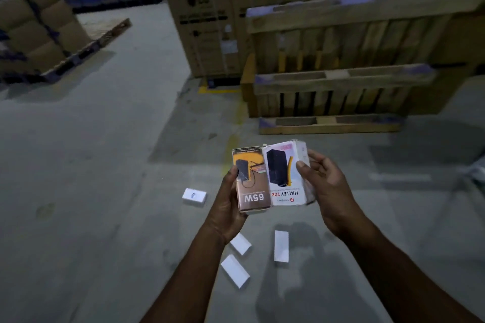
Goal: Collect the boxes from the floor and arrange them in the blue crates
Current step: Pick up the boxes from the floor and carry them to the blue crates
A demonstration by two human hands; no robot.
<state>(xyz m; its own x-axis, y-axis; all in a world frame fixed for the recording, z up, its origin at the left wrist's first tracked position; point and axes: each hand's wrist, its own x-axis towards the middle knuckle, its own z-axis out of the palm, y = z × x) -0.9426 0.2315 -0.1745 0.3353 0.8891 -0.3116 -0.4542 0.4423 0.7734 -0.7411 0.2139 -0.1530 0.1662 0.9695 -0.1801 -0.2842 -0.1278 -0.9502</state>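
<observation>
I hold two product boxes side by side above the grey floor. My left hand (225,202) grips the brown box marked 65W (252,186) along its left edge. My right hand (322,181) grips the white box marked HALLEY 20K (286,173) with the thumb on its front. Both prints read upside down to me. Several small white boxes lie on the floor below: one (194,196) left of my left wrist, two (241,243) (235,270) under my left forearm, one (281,245) between my arms. No blue crate is in view.
Wooden pallets (341,60) stand on edge ahead on the right. Tall LG cartons (207,34) rise behind them. A pallet with stacked brown cartons (39,29) is at the far left. A yellow floor line (233,139) runs toward the cartons.
</observation>
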